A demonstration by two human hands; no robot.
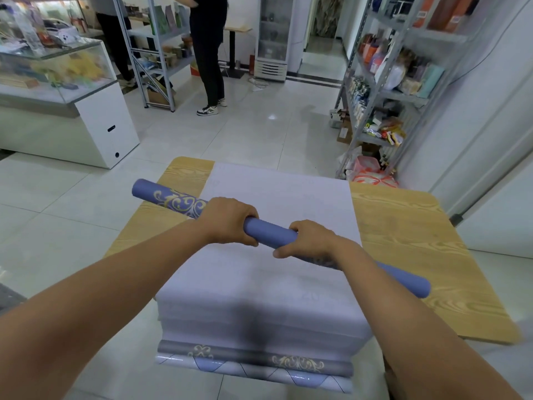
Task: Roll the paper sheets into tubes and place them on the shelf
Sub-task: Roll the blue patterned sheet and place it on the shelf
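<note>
tube [271, 230] of violet-blue paper, rolled tight, is held at a slant across the view, its far end up to the left and its near end down to the right. gold scrollwork shows on the stretch beyond the left hand [227, 222]. that hand grips the roll from above, fingers curled over and round it. the right hand [310, 241] grips it near the middle, fingers wrapped over the top and thumb underneath, with a short bare stretch of tube between the two hands. both ends stick out well past the hands.

the tube is over a thick stack of pale lilac sheets [277, 284]; whether it touches the top sheet cannot be told. the stack lies on a wood-grain table [403, 241]. its lowest sheets hang over the near edge, one grey with gold ornament, one white with a blue diamond pattern.

around the table is a pale tiled floor [245, 134]. to the right stands a metal shelf rack [375, 90] loaded with boxes, bottles and packets, with bags [372, 171] at its foot. at the back left is a second rack [135, 53], and just beside it a person [210, 67] in black clothes and sneakers. further left is a glass display counter [72, 90]. a tall glass-door cooler [274, 39] stands against the far wall.
</note>
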